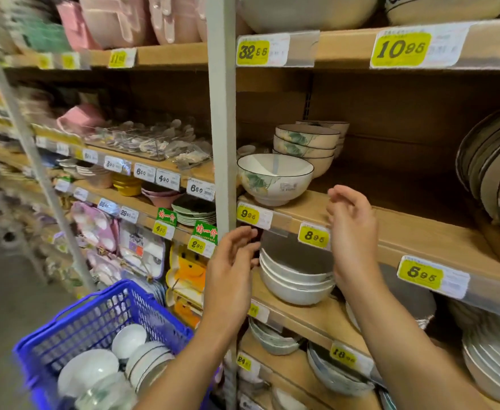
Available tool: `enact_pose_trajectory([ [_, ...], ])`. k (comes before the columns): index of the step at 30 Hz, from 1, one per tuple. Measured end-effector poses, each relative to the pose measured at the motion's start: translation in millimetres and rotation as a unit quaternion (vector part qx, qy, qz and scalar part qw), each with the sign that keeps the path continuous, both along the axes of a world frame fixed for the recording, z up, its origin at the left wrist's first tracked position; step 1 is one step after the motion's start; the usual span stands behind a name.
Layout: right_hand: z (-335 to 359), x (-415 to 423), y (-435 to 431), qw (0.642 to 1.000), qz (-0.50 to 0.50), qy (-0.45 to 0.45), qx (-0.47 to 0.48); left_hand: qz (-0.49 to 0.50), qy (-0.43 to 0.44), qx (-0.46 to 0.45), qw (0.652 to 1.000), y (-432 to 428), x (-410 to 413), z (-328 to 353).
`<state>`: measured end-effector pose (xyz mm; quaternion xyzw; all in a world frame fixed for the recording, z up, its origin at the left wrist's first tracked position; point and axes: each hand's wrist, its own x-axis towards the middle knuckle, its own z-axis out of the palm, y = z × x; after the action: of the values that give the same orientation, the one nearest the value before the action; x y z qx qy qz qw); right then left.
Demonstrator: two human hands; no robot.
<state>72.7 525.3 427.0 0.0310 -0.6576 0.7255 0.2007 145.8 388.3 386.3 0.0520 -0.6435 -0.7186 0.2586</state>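
I face wooden shop shelves of crockery. A stack of white bowls with grey insides [296, 279] sits on a lower shelf. My left hand [232, 261] hovers at the stack's left side, fingers loosely bent and empty. My right hand [351, 229] is raised to the stack's right, in front of the shelf edge with the 8.95 tag [314, 236], fingers relaxed and holding nothing. One shelf higher, a single floral bowl [274, 179] stands at the front, with a stack of matching bowls [306, 143] behind it.
A blue plastic basket [95, 318] at lower left holds several white bowls. A grey upright post [222, 113] divides the shelves. Plates [494, 167] lean at the right. More bowls [275, 338] and plates fill the lower shelves. Grey floor shows at the left.
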Motion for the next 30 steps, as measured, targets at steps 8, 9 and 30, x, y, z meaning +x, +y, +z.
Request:
enact_pose_trajectory([
  [8, -50.8, 54.6, -35.7, 0.99, 0.122, -0.056, -0.033, 0.146, -0.089, 0.019, 0.985, -65.4, 84.6, -44.0],
  [9, -57.9, 61.0, -45.3, 0.988, 0.137, -0.066, -0.032, 0.159, -0.1, 0.017, 0.982, -75.9, 94.3, -49.9],
  [30, -211.6, 167.7, -322.3, 0.905, 0.279, -0.313, 0.071, 0.157, -0.281, 0.003, 0.947, -359.7, 225.0, -125.7],
])
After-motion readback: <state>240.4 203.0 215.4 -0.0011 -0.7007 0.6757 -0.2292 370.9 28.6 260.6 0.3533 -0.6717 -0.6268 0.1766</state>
